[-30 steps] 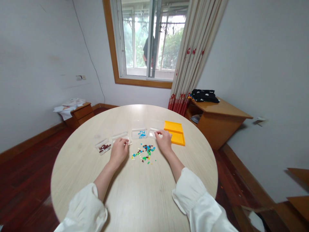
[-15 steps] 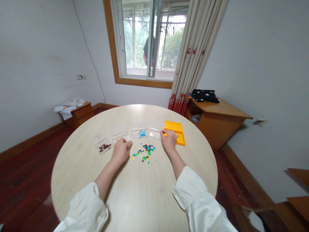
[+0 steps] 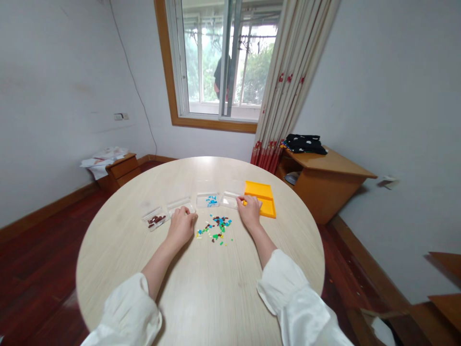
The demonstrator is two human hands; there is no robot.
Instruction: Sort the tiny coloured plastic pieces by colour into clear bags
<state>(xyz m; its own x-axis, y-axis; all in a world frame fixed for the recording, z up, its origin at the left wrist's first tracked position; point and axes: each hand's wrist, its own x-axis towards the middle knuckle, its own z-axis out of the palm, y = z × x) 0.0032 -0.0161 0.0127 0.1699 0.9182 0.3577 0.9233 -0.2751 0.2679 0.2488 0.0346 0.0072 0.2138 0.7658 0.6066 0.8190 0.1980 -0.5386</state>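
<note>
My left hand is closed, fingers bent over the front of a clear plastic box; anything in them is hidden. My right hand is pinched between another clear box and an open yellow case; whatever it might hold is too small to make out. A small heap of mixed toy bricks, brown, blue, green, yellow and white, lies loose between the hands. Brown bricks fill part of the leftmost clear box. Blue bricks lie in the middle clear box.
Everything stands on a round, pale wooden table. Behind it are a window and a curtain. A wooden desk with black cloth is at the right, a small cabinet with papers at the left.
My right hand has drawn slightly left and its fingers have come together at the clear box's right end. My left fingers have curled in a little; a green bit beside them no longer shows.
</note>
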